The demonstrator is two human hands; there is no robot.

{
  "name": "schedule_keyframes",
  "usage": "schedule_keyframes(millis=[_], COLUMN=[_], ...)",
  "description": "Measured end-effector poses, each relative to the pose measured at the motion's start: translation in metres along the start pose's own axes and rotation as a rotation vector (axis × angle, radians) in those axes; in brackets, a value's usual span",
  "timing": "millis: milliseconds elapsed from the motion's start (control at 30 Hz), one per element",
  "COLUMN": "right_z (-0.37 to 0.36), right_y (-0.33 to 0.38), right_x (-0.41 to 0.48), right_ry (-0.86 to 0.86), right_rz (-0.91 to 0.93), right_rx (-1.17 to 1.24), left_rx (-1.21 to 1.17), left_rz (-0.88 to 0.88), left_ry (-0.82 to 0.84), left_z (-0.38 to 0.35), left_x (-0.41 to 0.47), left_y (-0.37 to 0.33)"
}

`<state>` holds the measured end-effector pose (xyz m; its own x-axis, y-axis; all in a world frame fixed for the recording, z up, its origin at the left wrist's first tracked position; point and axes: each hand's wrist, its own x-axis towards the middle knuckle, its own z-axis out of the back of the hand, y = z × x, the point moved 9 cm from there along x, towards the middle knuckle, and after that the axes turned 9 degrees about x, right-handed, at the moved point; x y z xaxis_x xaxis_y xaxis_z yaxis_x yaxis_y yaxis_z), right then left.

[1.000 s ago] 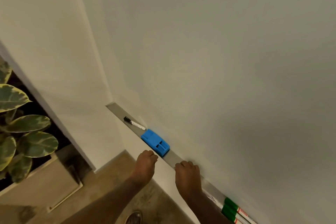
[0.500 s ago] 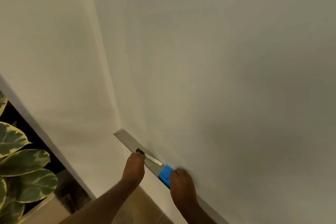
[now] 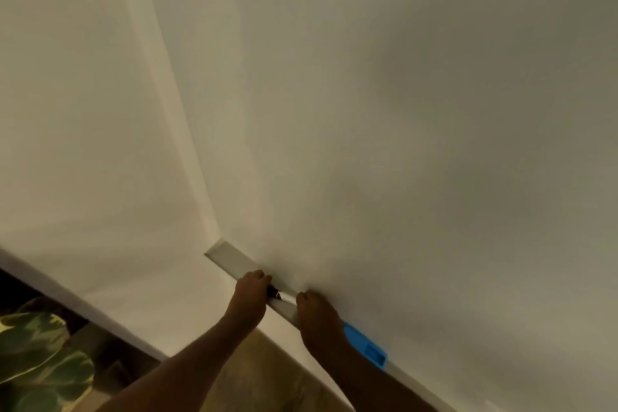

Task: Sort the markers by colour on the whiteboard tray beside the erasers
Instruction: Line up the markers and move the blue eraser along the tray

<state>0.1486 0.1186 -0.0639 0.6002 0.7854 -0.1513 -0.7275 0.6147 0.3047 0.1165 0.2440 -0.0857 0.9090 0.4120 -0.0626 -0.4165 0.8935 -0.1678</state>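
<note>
So there's just one marker (image 3: 280,294) in view, a white-barrelled one with a black cap, and it's lying flat in the whiteboard tray (image 3: 230,256) near the tray's left end. Its long axis runs right along the tray, so on screen it slants from upper left down to lower right, with the black cap end pointing toward the left end of the tray and the white barrel heading off toward the right. The left hand (image 3: 250,291) is curled over the cap end, fingers bent down onto it and covering the tip, so it looks like a loose pinch on the marker, though I can't really see the fingertips well enough to swear it's gripped. The right hand (image 3: 316,314) sits at the barrel end, fingers curled down into the tray and touching or hiding the marker's other end; can't tell if it's actually holding anything. One blue eraser (image 3: 366,346) sits in the tray just past the right hand, partly hidden by the wrist. Above all that is the big blank whiteboard (image 3: 401,144), and off at the lower left there's one plant (image 3: 40,354) with variegated green leaves, pretty blurry.
</note>
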Motion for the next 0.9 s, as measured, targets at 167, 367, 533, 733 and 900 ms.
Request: schedule_keyframes(millis=[167, 367, 533, 733, 900], right_z=[-0.016, -0.039, -0.041, -0.011, 0.006], right_y=[0.005, 0.010, 0.015, 0.018, -0.008], right_x=[0.014, 0.021, 0.023, 0.001, -0.031], right_ry=[0.093, 0.155, 0.142, -0.077, -0.175], right_rz=[-0.045, -0.027, -0.005, 0.090, 0.008], right_rx=[-0.052, -0.128, -0.188, -0.155, -0.089], left_rx=[-0.053, -0.084, -0.076, -0.068, -0.054], left_rz=[-0.064, -0.149, -0.181, -0.198, -0.259], left_ry=[0.021, 0.054, 0.091, -0.087, -0.167], left_z=[-0.003, -0.003, -0.011, 0.020, 0.031], left_x=[0.008, 0.012, 0.016, -0.002, -0.019], left_y=[0.005, 0.001, 0.007, -0.008, -0.048])
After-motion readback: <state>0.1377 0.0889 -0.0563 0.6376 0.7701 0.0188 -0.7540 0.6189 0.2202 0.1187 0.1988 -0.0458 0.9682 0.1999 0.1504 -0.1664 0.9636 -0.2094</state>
